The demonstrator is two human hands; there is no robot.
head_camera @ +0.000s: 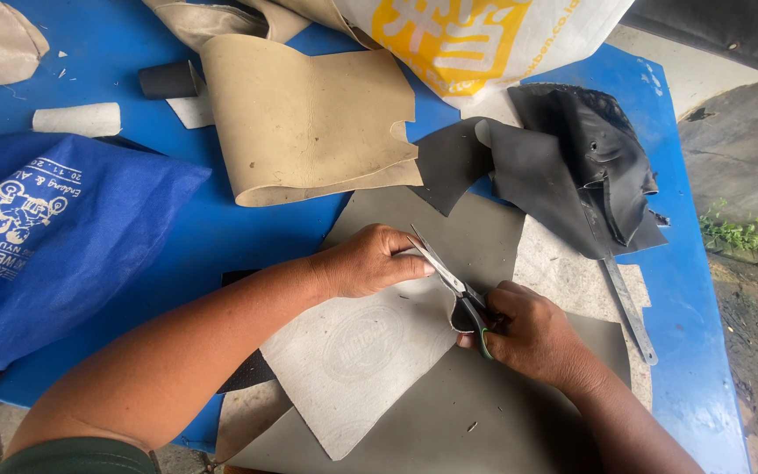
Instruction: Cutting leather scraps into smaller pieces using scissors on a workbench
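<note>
A pale grey, curved-edged leather piece (353, 351) is being cut near the middle of the blue surface (247, 228), lying on larger grey sheets (475, 412). It is being pressed flat by the left hand (370, 261), fingers curled at its top edge. Green-handled scissors (458, 290), blades open, are being gripped in the right hand's (532, 338) closed grip. Tan leather (309, 118), black scraps (572, 167) and a blue fabric bag (54, 237) are lying beyond.
</note>
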